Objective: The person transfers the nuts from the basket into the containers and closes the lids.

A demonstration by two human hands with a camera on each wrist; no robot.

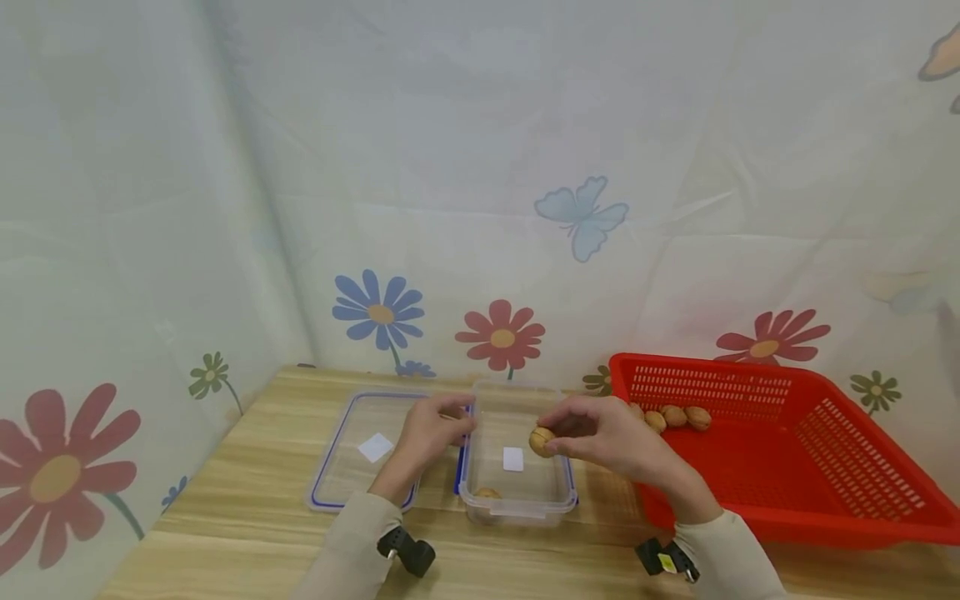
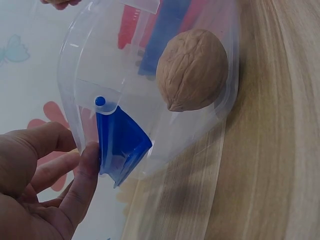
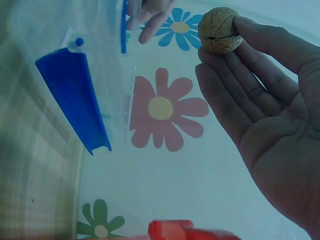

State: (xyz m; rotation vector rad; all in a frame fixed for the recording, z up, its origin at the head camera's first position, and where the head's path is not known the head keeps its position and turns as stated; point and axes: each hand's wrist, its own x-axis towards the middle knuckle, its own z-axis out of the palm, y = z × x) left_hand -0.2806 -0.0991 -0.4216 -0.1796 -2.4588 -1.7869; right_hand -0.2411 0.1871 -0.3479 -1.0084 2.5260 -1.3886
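Note:
A clear plastic container (image 1: 557,492) with blue latches (image 2: 120,142) stands on the wooden table. My left hand (image 1: 456,422) holds its left rim, the thumb (image 2: 82,182) against the latch. My right hand (image 1: 553,437) pinches a walnut (image 1: 542,441) at its fingertips, just above the container's opening. In the right wrist view that walnut (image 3: 219,30) sits between thumb and fingers (image 3: 235,75). Another walnut (image 2: 192,70) lies inside the container at the near wall (image 1: 488,493).
The container's lid (image 1: 341,483), blue-rimmed, lies flat to the left. A red slotted basket (image 1: 787,492) stands to the right with several walnuts (image 1: 675,415) in its far corner. A flowered cloth hangs behind and to the left of the table.

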